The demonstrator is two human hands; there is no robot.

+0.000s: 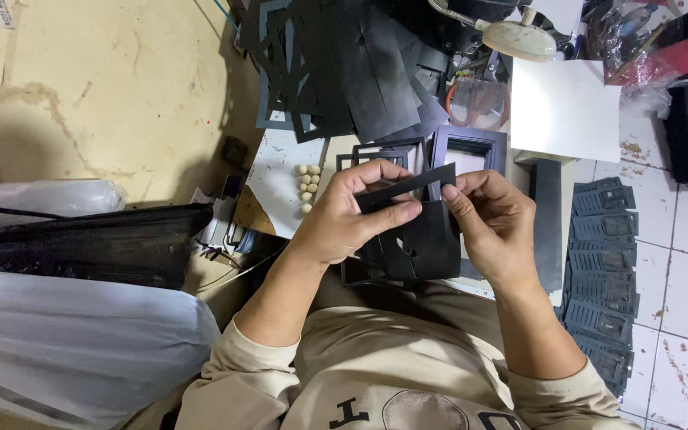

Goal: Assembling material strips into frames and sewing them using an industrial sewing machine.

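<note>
Risk, as I read it: left hand (352, 211) and right hand (491, 219) each pinch an end of the black strip (408, 187) above the black sheet (416, 243) on my lap, so uneven pull could crease it.

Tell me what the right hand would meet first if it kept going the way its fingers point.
The right hand points left, toward the left hand. It already pinches the black strip; going on, it would probably meet the left thumb first, though depth is unclear from above.
</note>
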